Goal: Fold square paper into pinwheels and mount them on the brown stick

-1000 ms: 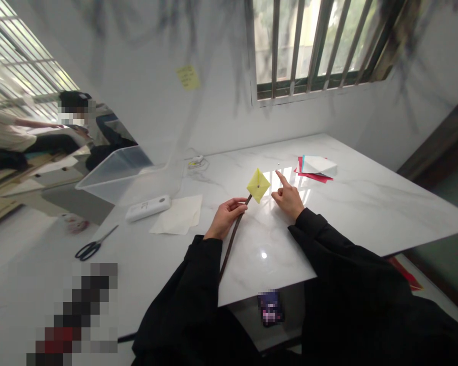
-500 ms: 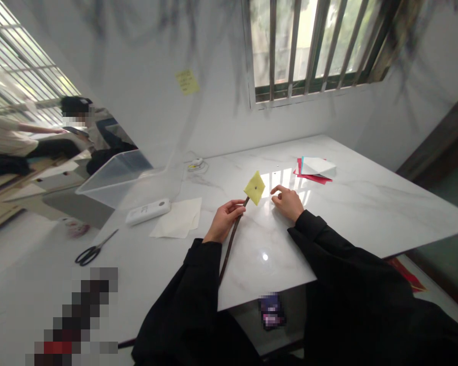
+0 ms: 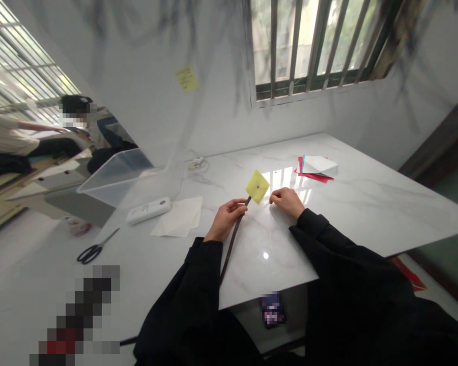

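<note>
A pinwheel (image 3: 257, 187) of yellow paper, roughly square with a dark dot at its middle, sits at the top of a thin brown stick (image 3: 231, 246). My left hand (image 3: 226, 219) is closed round that stick just below the paper and holds it at a slant over the table. To the right of the paper, my right hand (image 3: 288, 203) is low over the tabletop with its fingers curled in, apart from the pinwheel. Nothing shows in these fingers.
Scissors (image 3: 91, 252), a white oblong device (image 3: 148, 211) and cream paper sheets (image 3: 181, 218) lie left on the marbled table (image 3: 366, 203). Behind them stands a clear plastic bin (image 3: 114, 180). Red and white papers (image 3: 316, 166) lie back right. Two people sit at far left.
My right hand's index finger has curled inward, and the hand has dipped slightly. The yellow paper has turned a little to face me more squarely. My left hand keeps its hold.
</note>
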Demonstrator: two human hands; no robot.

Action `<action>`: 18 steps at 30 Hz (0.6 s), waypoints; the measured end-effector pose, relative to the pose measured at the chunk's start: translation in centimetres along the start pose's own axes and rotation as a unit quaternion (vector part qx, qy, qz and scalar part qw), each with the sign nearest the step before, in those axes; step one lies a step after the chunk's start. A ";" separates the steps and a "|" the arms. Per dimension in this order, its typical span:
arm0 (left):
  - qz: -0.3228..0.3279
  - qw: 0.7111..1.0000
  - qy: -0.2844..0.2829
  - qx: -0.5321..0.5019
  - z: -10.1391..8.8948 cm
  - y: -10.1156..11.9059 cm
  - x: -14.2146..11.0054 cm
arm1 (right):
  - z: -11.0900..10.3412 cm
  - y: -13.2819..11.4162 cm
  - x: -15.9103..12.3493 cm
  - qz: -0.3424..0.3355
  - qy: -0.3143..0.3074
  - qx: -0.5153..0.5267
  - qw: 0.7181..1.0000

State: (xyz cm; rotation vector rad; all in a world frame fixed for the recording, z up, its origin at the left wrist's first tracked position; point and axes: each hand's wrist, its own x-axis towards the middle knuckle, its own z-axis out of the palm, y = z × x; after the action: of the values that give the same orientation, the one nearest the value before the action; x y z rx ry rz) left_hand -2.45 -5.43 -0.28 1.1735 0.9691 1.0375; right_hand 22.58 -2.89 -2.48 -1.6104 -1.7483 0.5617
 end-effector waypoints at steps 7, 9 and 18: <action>0.003 1.000 0.005 -0.001 -0.2 -0.4 0.2 | 0.0 0.0 0.1 0.007 0.013 -0.030 0.999; 0.001 1.000 0.005 -0.005 -0.3 -0.5 0.2 | 0.1 0.0 0.0 0.013 0.027 -0.028 0.999; 0.014 1.000 0.027 0.001 -0.2 -0.5 0.4 | 0.0 -0.1 -0.1 0.011 0.004 0.008 1.000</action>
State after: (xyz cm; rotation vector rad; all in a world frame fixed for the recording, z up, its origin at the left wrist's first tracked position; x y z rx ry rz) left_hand -2.50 -5.02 -0.82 1.1683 0.9995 1.0960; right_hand 22.57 -3.00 -2.42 -1.6194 -1.7189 0.5778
